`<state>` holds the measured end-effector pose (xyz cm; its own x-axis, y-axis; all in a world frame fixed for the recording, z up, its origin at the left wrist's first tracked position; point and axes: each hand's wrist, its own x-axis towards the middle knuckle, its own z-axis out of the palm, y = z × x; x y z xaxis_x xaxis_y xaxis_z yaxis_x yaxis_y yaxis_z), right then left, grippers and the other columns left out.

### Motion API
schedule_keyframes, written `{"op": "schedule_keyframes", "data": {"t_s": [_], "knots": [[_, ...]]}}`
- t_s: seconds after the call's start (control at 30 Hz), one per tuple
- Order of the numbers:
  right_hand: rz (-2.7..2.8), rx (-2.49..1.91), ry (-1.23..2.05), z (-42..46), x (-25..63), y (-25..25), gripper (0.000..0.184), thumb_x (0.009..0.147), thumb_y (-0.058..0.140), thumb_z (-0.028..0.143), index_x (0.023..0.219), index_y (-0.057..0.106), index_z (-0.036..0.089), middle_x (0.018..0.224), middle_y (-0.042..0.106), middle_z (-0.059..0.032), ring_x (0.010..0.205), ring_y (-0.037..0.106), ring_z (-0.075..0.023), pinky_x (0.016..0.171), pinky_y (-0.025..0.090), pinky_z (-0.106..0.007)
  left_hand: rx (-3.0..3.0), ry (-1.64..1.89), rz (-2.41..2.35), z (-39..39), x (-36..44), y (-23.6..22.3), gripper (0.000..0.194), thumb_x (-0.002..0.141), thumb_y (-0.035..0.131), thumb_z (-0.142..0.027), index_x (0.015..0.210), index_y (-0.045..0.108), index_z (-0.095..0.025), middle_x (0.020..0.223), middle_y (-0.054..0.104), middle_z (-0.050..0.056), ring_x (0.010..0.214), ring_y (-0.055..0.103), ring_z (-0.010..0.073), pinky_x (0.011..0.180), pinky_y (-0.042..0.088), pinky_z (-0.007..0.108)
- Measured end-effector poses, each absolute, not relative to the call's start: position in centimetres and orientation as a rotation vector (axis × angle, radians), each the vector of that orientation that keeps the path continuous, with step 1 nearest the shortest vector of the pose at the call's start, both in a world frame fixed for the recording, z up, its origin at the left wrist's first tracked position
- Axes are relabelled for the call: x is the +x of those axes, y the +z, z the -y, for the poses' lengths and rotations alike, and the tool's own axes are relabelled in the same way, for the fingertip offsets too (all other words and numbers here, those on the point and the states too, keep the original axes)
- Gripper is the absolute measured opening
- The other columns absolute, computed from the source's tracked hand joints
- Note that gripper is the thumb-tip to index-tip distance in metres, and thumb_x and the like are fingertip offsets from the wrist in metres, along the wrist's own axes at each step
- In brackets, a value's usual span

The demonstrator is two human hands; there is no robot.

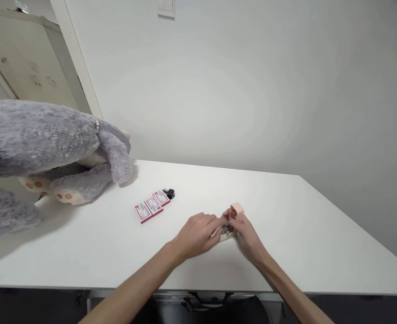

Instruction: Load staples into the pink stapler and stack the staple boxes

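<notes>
Both hands meet over the white table, around a small pale pink object [237, 209] with a brownish inside and a cream lower strip. I cannot tell its exact kind. The pink part stands up at the back, by the fingers of my right hand [247, 236], which are closed around it. From the left side my left hand [200, 233] reaches over the cream strip, its fingers bent and pressed close together. A small dark, metallic-looking bit shows between the fingertips of the two hands. The fingers hide most of the object.
Left of my hands lie three small red-and-white boxes [153, 205] in a slanting row, with a black clip-like item [169, 193] at their far end. A large grey plush toy [43, 139] fills the left side. Behind the table [303, 225] rises a white wall [201, 90].
</notes>
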<state>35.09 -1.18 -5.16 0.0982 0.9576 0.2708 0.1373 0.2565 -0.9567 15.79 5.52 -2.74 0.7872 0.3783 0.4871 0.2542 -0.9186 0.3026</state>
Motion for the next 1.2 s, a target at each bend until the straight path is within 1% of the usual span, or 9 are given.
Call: {"op": "schedule_keyframes", "data": {"t_s": [0.07,0.13,0.3,0.5,0.63,0.83,0.97,1.1,1.2], "knots": [[1.35,-1.145,0.882,1.1,35.2,-5.3,0.037,0.098,0.052,0.054,0.103,0.066,0.02,0.102,0.065,-0.0107,0.093,0.061,-0.0272,0.085,0.05,-0.04,2.828,0.861,-0.458,-5.6,15.9,-2.9,0.031,0.097,0.046,-0.015,0.121,0.065,-0.022,0.086,0.069,0.003,0.075,0.063,0.018,0.071,0.043,0.031],[1.367,-1.157,0.882,1.0,35.3,-5.5,0.039,0.098,0.051,0.055,0.104,0.067,0.021,0.105,0.066,-0.0121,0.096,0.061,-0.0284,0.086,0.05,-0.041,2.866,0.864,-0.444,-5.6,16.0,-2.9,0.033,0.095,0.046,-0.013,0.12,0.065,-0.022,0.084,0.066,0.003,0.074,0.061,0.0183,0.07,0.044,0.031],[1.356,-1.165,0.848,1.2,35.4,-6.0,0.038,0.098,0.052,0.055,0.109,0.067,0.023,0.115,0.066,-0.0123,0.101,0.061,-0.0289,0.089,0.05,-0.041,2.877,0.865,-0.437,-5.6,16.0,-2.7,0.027,0.093,0.047,-0.012,0.111,0.065,-0.02,0.084,0.063,0.003,0.074,0.058,0.0182,0.07,0.044,0.031],[1.353,-1.123,0.876,1.4,35.2,-5.7,0.033,0.098,0.054,0.053,0.109,0.067,0.024,0.114,0.067,-0.0119,0.101,0.061,-0.0286,0.089,0.05,-0.041,2.835,0.878,-0.425,-5.4,16.1,-2.7,0.015,0.093,0.05,-0.015,0.102,0.062,-0.019,0.087,0.062,0.003,0.073,0.057,0.0168,0.066,0.043,0.03],[1.343,-1.124,0.892,1.5,35.1,-5.5,0.035,0.098,0.054,0.054,0.11,0.066,0.024,0.112,0.067,-0.0115,0.098,0.062,-0.0276,0.086,0.051,-0.04,2.82,0.884,-0.418,-5.5,16.1,-2.8,0.014,0.091,0.05,-0.013,0.099,0.059,-0.02,0.087,0.062,0.003,0.072,0.056,0.0163,0.066,0.044,0.029],[1.35,-1.115,0.887,1.7,35.1,-5.1,0.035,0.098,0.055,0.055,0.11,0.066,0.024,0.116,0.067,-0.0111,0.103,0.062,-0.0273,0.091,0.05,-0.04,2.805,0.879,-0.431,-5.5,16.0,-2.7,0.014,0.089,0.051,-0.013,0.099,0.059,-0.021,0.088,0.061,0.003,0.073,0.056,0.0163,0.065,0.043,0.029],[1.344,-1.117,0.897,1.7,35.1,-5.1,0.036,0.097,0.056,0.056,0.109,0.065,0.024,0.115,0.067,-0.0109,0.102,0.062,-0.0269,0.088,0.05,-0.038,2.777,0.936,-0.438,-5.4,15.9,-2.6,0.013,0.089,0.053,-0.014,0.097,0.061,-0.021,0.086,0.061,0.003,0.071,0.055,0.0159,0.064,0.042,0.029],[1.328,-1.14,0.932,1.7,35.2,-5.1,0.034,0.099,0.054,0.054,0.11,0.065,0.024,0.115,0.066,-0.01,0.099,0.061,-0.0264,0.087,0.05,-0.038,2.557,1.007,-0.495,-5.1,16.0,-2.0,0.012,0.086,0.055,-0.015,0.093,0.062,-0.021,0.086,0.061,0.003,0.072,0.055,0.0156,0.065,0.041,0.028],[1.328,-1.168,0.919,1.7,35.1,-5.1,0.033,0.099,0.054,0.053,0.109,0.065,0.024,0.115,0.065,-0.0096,0.096,0.061,-0.0258,0.086,0.049,-0.039,2.072,0.999,-0.645,-5.5,16.1,-1.5,0.011,0.082,0.055,-0.015,0.09,0.061,-0.02,0.083,0.062,0.002,0.07,0.056,0.0144,0.064,0.043,0.027]]}}
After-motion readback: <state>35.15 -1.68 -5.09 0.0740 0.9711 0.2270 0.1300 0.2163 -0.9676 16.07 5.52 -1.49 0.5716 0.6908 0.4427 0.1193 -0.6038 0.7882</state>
